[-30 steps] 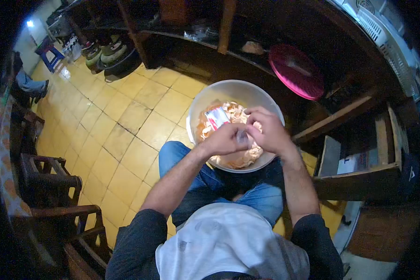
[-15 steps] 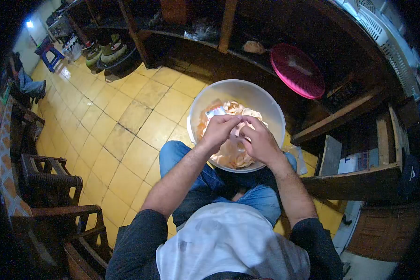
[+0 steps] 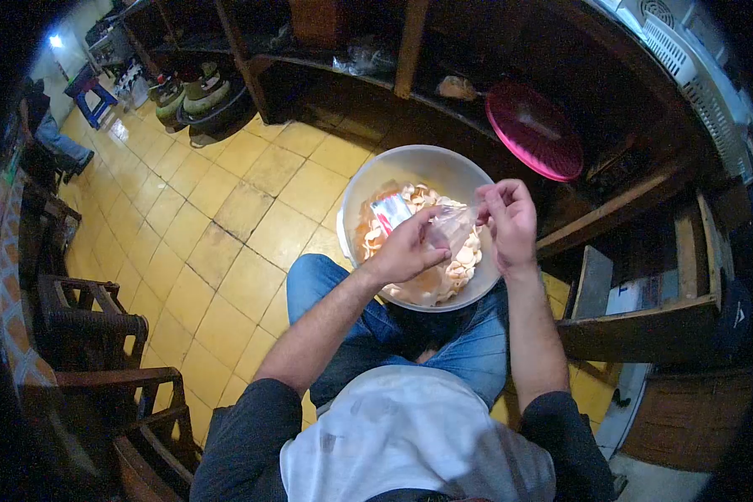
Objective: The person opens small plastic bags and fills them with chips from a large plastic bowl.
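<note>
A large white plastic tub (image 3: 353, 180) sits between my knees, with many pale orange, thin round crackers (image 3: 462, 266) in it. Over its right half, a clear plastic bag (image 3: 455, 226) is stretched between both hands. My left hand (image 3: 406, 251) grips the bag's left side, thumb and fingers around it. At the tub's right rim, my right hand (image 3: 510, 219) is raised and pinches the bag's other edge. A silvery packet with red and blue print (image 3: 388, 212) lies on the crackers, beyond my left hand. My hands and the bag hide part of the contents.
A pink round woven-look cover (image 3: 534, 130) leans against the dark wooden shelving beyond the tub. Green gas cylinders (image 3: 202, 90) stand far left, near a blue stool (image 3: 94, 99). Wooden chairs (image 3: 92, 314) line the left side. Another person's leg (image 3: 63, 144) shows at far left.
My hands were together over the tub; now my right hand has moved right and up, spreading the bag between them. Clear plastic seen by my right knee no longer shows there.
</note>
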